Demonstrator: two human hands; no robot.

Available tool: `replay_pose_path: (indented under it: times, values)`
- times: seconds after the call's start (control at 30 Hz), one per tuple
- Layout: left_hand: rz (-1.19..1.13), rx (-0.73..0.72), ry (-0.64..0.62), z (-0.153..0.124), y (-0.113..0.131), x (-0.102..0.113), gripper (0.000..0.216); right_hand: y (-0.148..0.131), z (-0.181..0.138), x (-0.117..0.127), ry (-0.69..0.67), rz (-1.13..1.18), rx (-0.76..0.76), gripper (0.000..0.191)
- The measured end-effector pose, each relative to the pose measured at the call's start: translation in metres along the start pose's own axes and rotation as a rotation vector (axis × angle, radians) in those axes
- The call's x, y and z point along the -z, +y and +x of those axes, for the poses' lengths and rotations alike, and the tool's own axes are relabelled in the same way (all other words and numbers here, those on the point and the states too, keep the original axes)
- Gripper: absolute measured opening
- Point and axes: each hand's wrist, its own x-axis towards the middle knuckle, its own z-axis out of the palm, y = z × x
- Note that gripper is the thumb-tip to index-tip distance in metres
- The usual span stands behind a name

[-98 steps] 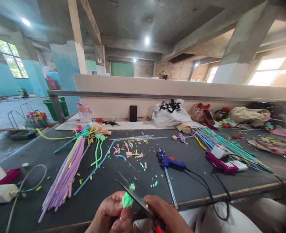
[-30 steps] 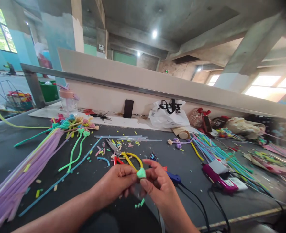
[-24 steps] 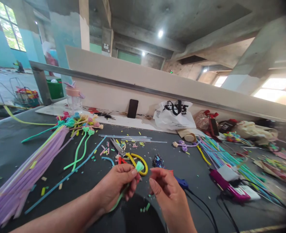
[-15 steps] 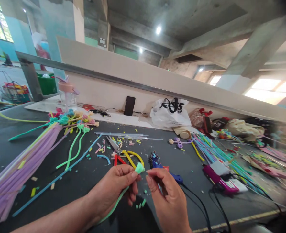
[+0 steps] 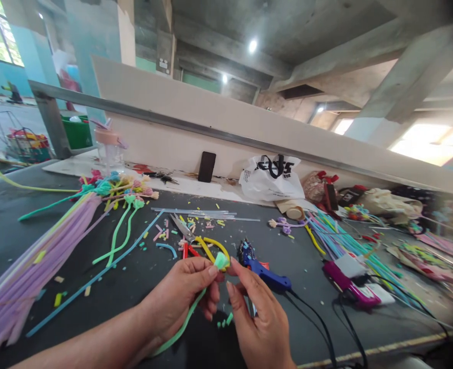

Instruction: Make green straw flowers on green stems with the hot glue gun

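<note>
Left hand (image 5: pixel 186 287) has the green tuft (image 5: pixel 222 260) pinched above the table (image 5: pixel 295 241), tip pointing up and slightly right, green stem (image 5: pixel 185 324) slanting down-left (kinda bendy). Right hand (image 5: pixel 263 312) looks empty, half-curled, thumb and forefinger parted beside it; can't tell if touching.

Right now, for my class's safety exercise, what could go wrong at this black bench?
The right hand is close to the blue plastic glue gun, which might burn it if hot. Its thin black cord runs to the bench edge and could snag. The left hand, pinching a fuzzy green tuft, is near yellow-handled metal scissors; careless reaching might cut a finger.
</note>
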Motion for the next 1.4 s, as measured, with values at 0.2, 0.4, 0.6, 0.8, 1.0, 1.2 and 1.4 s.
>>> replay_pose_path:
  times: [0.2, 0.4, 0.6, 0.8, 1.0, 1.2, 1.4]
  values:
    - [-0.010, 0.021, -0.013, -0.001, 0.003, 0.001, 0.025, -0.002, 0.000, 0.002, -0.022, 0.064, 0.011, 0.034]
    - [0.003, 0.022, -0.025, -0.002, 0.003, 0.000, 0.025, -0.007, 0.007, 0.003, 0.027, 0.147, -0.090, 0.009]
    - [0.035, 0.041, -0.050, -0.002, -0.003, 0.001, 0.026, -0.005, 0.013, 0.002, -0.019, 0.150, -0.166, 0.008]
    - [0.042, 0.021, -0.074, -0.001, -0.005, 0.002, 0.026, -0.005, 0.013, 0.002, 0.028, 0.144, -0.103, 0.009]
    - [0.010, 0.027, -0.066, -0.002, -0.004, 0.002, 0.023, -0.002, 0.009, 0.001, 0.012, 0.180, -0.161, 0.009]
    - [-0.005, 0.044, -0.034, -0.003, -0.003, -0.001, 0.024, -0.001, 0.009, 0.002, 0.005, 0.248, -0.166, 0.010]
    - [0.032, 0.017, -0.032, -0.003, -0.005, 0.000, 0.025, -0.002, 0.008, 0.003, -0.023, 0.293, -0.259, 0.013]
